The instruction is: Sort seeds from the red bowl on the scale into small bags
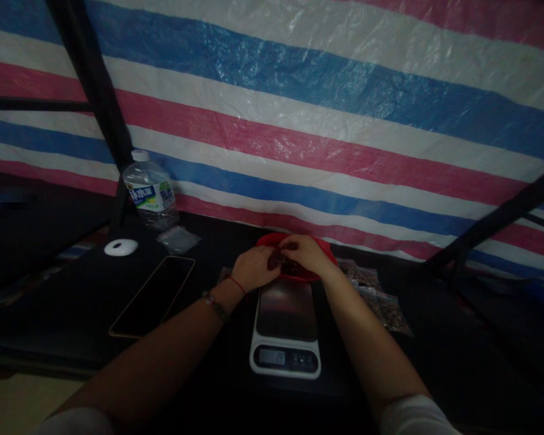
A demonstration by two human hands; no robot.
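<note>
Both my hands meet over a red bowl [326,249] that stands just behind a small white kitchen scale [284,329] with a lit display. My left hand [252,269] is curled into a loose fist at the bowl's left rim, fingers pinched on something small and dark that I cannot make out. My right hand [304,252] reaches in from the right, fingers bent down into the bowl among dark small pieces. The scale's dark platform carries nothing.
A phone [153,297] lies face up to the left, beside a white round puck [121,247], a water bottle [149,191] and a small clear bag [178,239]. Filled clear bags [381,299] lie right of the scale. A striped tarp [326,121] hangs behind the dark table.
</note>
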